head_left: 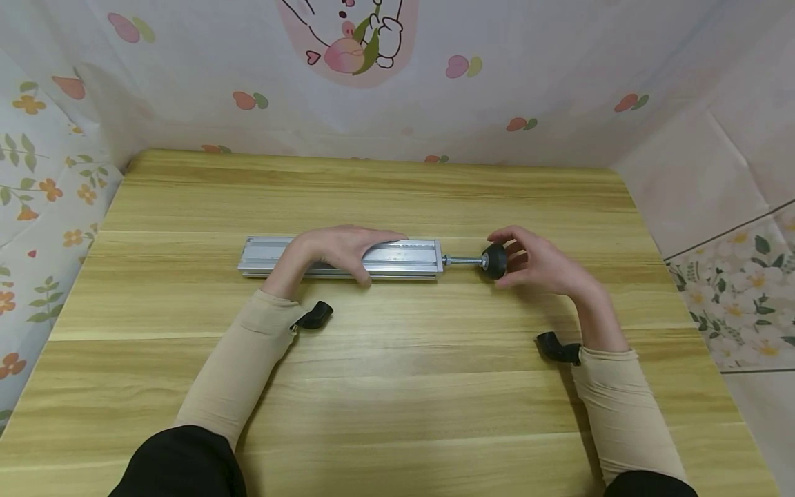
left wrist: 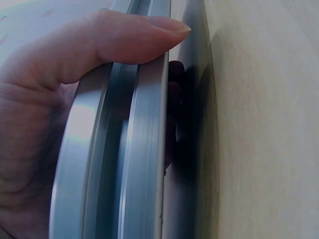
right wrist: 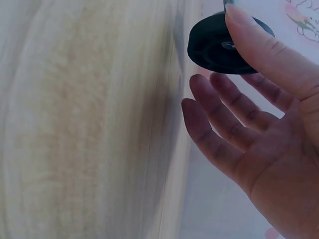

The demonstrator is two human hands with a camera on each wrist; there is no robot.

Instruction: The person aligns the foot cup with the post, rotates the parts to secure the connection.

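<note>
My left hand point(head_left: 341, 247) grips a silver aluminium profile point(head_left: 404, 257) from above. Its thumb lies along the near side, and fingertips show past the lower edge in the left wrist view, where grooves run along the profile point(left wrist: 149, 149). From the profile's right end sticks out a threaded rod point(head_left: 464, 260) with a nut by the end face. A round black levelling foot point(head_left: 495, 261) caps the rod. My right hand point(head_left: 546, 266) holds this foot by its rim between thumb and index finger; the other fingers curl loosely below the foot point(right wrist: 219, 45) in the right wrist view.
The wood-grain table point(head_left: 397, 386) extends around the profile. Behind it hangs a white cloth point(head_left: 186, 69) printed with fruit. Black camera mounts point(head_left: 315, 315) stick out from both wrists, close over the tabletop.
</note>
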